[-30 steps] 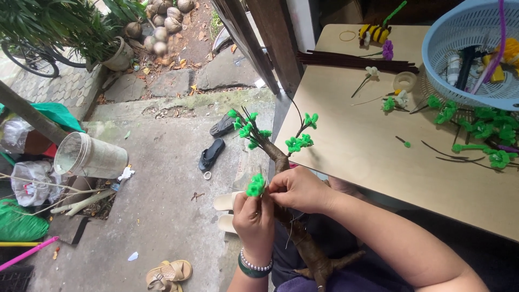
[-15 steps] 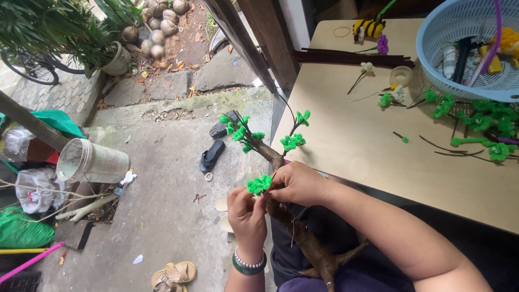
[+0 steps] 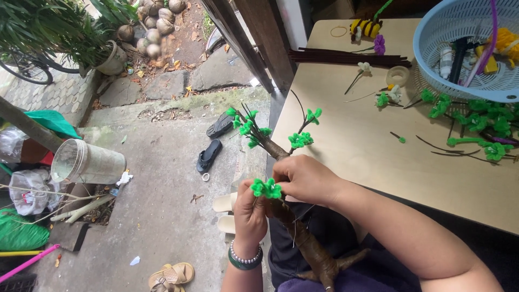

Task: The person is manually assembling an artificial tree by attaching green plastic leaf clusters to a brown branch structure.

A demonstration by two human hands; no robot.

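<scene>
Green pipe-cleaner leaves tip the wire twigs of a small handmade tree (image 3: 292, 216), whose brown wrapped trunk rises from the person's lap and leans over the near-left edge of the pale wooden table (image 3: 351, 162). The left hand (image 3: 250, 208), with a beaded bracelet and a green band at the wrist, is closed around the trunk from below, its thumb just under a green leaf cluster (image 3: 266, 188). The right hand (image 3: 305, 178) comes in from the table side and pinches the stem of that same cluster with its fingertips, so both hands meet at one point on the trunk. Above them the trunk forks into thin dark twigs carrying further green tufts (image 3: 248, 127); the trunk's base spreads into short root-like stubs on dark cloth.

On the table, well apart from the hands, lies a pile of loose green leaf pieces (image 3: 476, 121) on dark wires, just below a light blue plastic basket (image 3: 448, 32) holding craft supplies. A bundle of dark brown pipe cleaners (image 3: 346, 57) lies along the far side, near a yellow-and-black striped bee figure (image 3: 367, 26) and a small purple flower (image 3: 379, 45).

Down on the concrete floor to the left are a pair of black sandals (image 3: 213, 140), a tipped translucent bucket (image 3: 86, 162) and tan sandals (image 3: 172, 276).
</scene>
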